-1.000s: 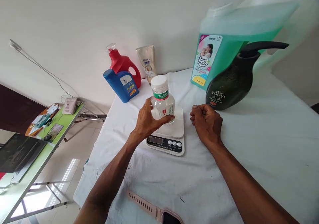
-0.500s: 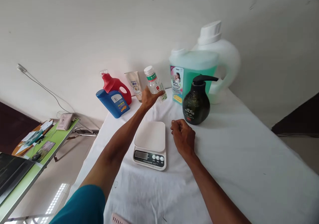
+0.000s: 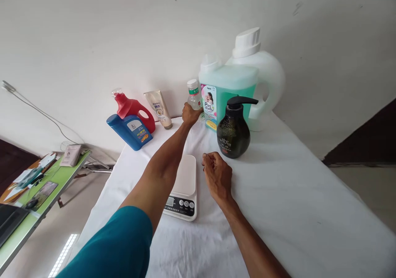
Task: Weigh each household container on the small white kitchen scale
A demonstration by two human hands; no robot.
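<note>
At the back of the table, my left hand (image 3: 192,114) is wrapped round a clear bottle (image 3: 194,99) with a white cap and green label. The bottle stands nearly upright beside a jug of green liquid (image 3: 236,78); its lower part is mostly hidden by the hand. My right hand (image 3: 218,175) rests as a loose fist on the white cloth, with nothing visible in it. To its left sits a white kitchen scale (image 3: 186,179), partly covered by my left forearm. Just beyond the fist stands a dark pump bottle (image 3: 233,133).
A red bottle (image 3: 131,107), a tilted blue bottle (image 3: 131,133) and a beige tube (image 3: 159,109) stand at the back left. Behind the green jug is a big white jug (image 3: 272,71) against the wall. A green side table (image 3: 69,175) holds several items at left.
My left hand has carried the clear bottle right, closer to the green jug, and the bottle is straighter. My left forearm now covers more of the scale. The right fist stays by the scale.
</note>
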